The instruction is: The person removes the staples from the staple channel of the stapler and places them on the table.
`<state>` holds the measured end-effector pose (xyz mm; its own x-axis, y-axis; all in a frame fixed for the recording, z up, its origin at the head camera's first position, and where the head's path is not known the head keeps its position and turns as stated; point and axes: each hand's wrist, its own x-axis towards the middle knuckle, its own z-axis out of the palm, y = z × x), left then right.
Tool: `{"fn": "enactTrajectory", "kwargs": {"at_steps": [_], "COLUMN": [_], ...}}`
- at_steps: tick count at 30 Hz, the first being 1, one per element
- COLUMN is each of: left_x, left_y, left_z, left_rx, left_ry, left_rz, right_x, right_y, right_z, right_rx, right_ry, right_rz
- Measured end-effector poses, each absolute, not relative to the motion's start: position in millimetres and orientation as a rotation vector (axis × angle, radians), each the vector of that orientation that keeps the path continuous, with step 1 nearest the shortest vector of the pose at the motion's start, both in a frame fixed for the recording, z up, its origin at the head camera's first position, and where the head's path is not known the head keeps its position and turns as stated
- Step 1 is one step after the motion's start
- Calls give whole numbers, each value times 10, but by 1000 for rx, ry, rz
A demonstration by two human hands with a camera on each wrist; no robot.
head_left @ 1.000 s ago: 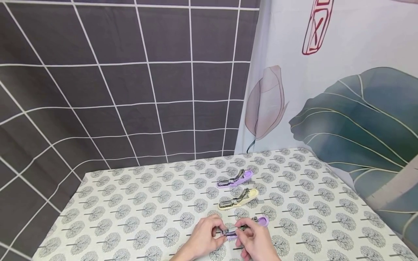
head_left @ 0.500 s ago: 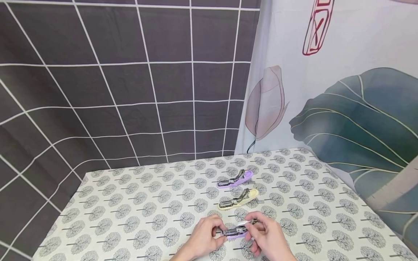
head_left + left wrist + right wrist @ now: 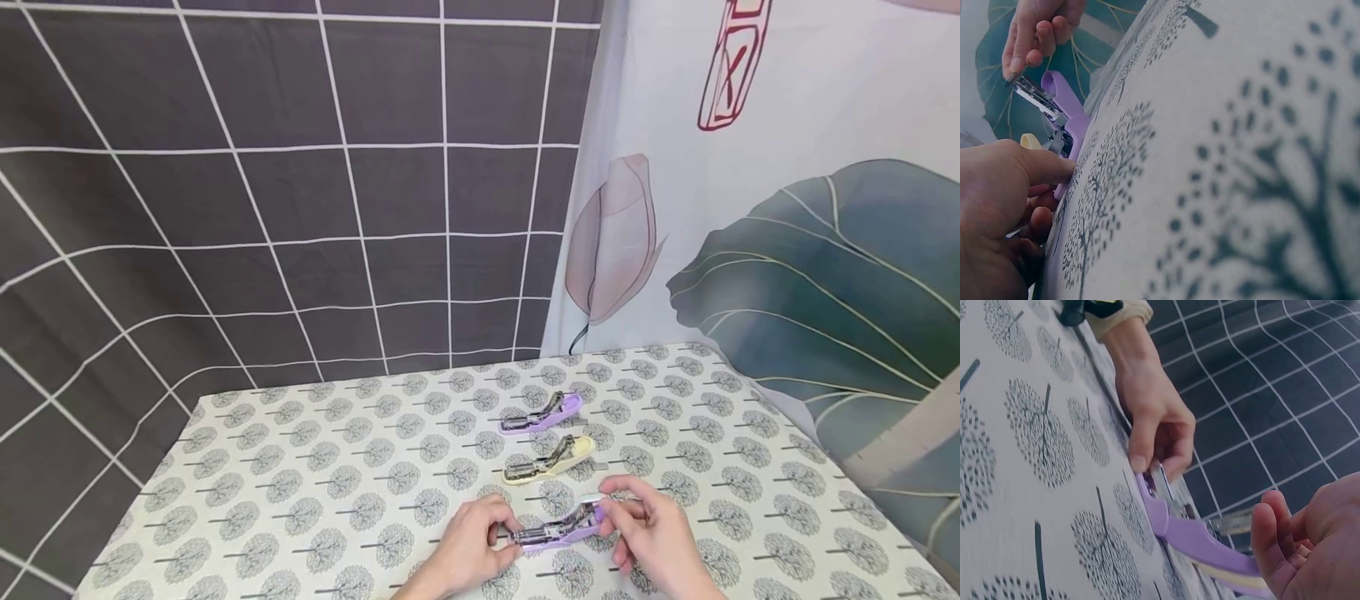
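A purple stapler lies opened up on the patterned cloth, its metal inner arm tilted up from the purple cover. My left hand pinches its left end between thumb and fingers. My right hand is by the raised right end, thumb and forefinger together on a short pale metal strip, which looks like a strip of staples. In the left wrist view, the right fingertips overlap the tip of the metal arm. Part of the strip is hidden by the fingers.
Behind lie a yellow opened stapler and, farther back, another purple one, each with a small grey strip beside it. A tree-print cloth covers the table. A dark grid curtain and a flower-print curtain hang behind.
My right hand has moved rightward along the purple stapler, from its middle to its raised end, the pale strip moving with the fingers. My left hand has kept its grip.
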<state>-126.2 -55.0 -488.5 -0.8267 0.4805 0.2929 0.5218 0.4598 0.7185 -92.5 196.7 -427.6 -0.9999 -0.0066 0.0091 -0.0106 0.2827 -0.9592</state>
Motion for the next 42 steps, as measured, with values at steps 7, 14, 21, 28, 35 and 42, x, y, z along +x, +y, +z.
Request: {"fn": "enactTrajectory", "kwargs": {"at_steps": [7, 14, 21, 28, 35, 42], "left_x": [-1250, -1252, -1261, -1251, -1272, -1256], "left_y": [-545, -547, -545, -541, -535, -540], "left_z": [-4897, -4912, -4907, -4897, -4883, -4886], "left_rx": [-891, -883, -893, -894, -897, -887], "left_ry": [-2665, -2679, -2668, -2670, -2669, -2679], "left_rz": [-1338, -1314, -1300, -1306, -1302, -1311], "right_x": [-924, -917, -946, -959, -963, -959], "right_y": [2076, 2171, 2280, 2349, 2415, 2451], "right_z": [-4310, -4326, -4391, -4502, -4605, -4674], "right_rx": [-53, -151, -194, -283, -239, -163], "right_ry": [-2479, -2487, -2571, -2664, -2768, -2856], "right_rz": [1824, 1765, 1716, 1728, 1634, 1613]}}
